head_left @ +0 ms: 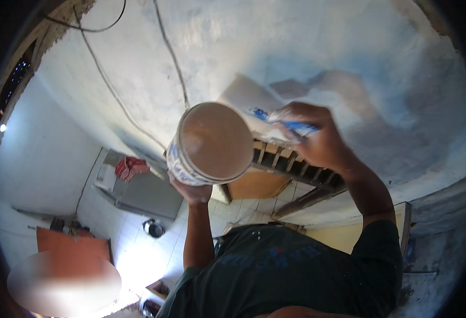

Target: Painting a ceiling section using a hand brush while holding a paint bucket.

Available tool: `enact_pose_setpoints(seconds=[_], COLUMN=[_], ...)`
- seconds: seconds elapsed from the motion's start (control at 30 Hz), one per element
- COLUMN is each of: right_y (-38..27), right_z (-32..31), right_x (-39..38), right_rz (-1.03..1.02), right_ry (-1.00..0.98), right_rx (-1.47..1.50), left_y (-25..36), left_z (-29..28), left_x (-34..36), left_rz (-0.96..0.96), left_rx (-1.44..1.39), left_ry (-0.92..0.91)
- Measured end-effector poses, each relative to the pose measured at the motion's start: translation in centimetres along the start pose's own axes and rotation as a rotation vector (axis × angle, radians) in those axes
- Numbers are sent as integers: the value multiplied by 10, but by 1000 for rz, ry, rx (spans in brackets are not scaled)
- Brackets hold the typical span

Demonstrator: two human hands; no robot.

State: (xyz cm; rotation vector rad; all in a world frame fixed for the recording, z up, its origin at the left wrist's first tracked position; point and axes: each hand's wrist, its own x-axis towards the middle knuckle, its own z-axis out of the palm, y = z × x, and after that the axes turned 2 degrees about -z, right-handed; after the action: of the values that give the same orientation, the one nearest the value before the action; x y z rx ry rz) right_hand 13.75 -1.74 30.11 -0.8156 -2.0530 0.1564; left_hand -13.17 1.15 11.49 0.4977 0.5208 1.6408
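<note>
Dark green shirt (296, 265) is nearest the cam, along the lower edge. Just past it, approx. mid-view: bucket (177, 160), white w/ blue marks, held up in front of the wall (328, 37) by the left hand (193, 193), which sits under/against its lower side. Left fingers mostly hidden behind the bucket, so can't tell if spread or together. Pale pinkish-beige inside; fill level n/a from this angle.

Right hand (323, 140) is up to the right of the bucket, thumb & fingers bent in and pinching the brush (303, 126), blue & whitish, partly covered by the grip. Brush is just off the bucket's rim on the right; contact w/ the wall: can't tell.

Step in hand, I'd judge: brush work at the wall, w/ the bucket as supply, poss. between dip & stroke. Next move prob. calls for a steady bucket, mouth kept up, plus a firm pinch & a small wrist turn to aim the tip.

Direction: brush's long axis runs approx. L–R in view, tip end to the left & slightly up, handle end to the right. Bucket's axis slants: mouth toward cam & a bit right, base away to lower left.
</note>
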Motion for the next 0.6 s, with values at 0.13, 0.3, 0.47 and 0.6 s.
enact_pose_setpoints(seconds=[0.13,0.3,0.47,0.6], right_y=[-17,-1,10,32], right_z=[-1,36,52,52], right_x=[13,4,-8,-15], right_rz=[-61,-48,92,82], right_ry=[-152,-579,-776,-462], right_rx=[162,55,-64,182], left_y=[-16,-15,-23,-30], left_z=[-34,-20,-36,-16], left_x=[13,13,21,17], left_rz=[-53,-29,-54,-168], left_rx=[-187,-60,-118,-234], left_ry=[-113,-101,-119,-123])
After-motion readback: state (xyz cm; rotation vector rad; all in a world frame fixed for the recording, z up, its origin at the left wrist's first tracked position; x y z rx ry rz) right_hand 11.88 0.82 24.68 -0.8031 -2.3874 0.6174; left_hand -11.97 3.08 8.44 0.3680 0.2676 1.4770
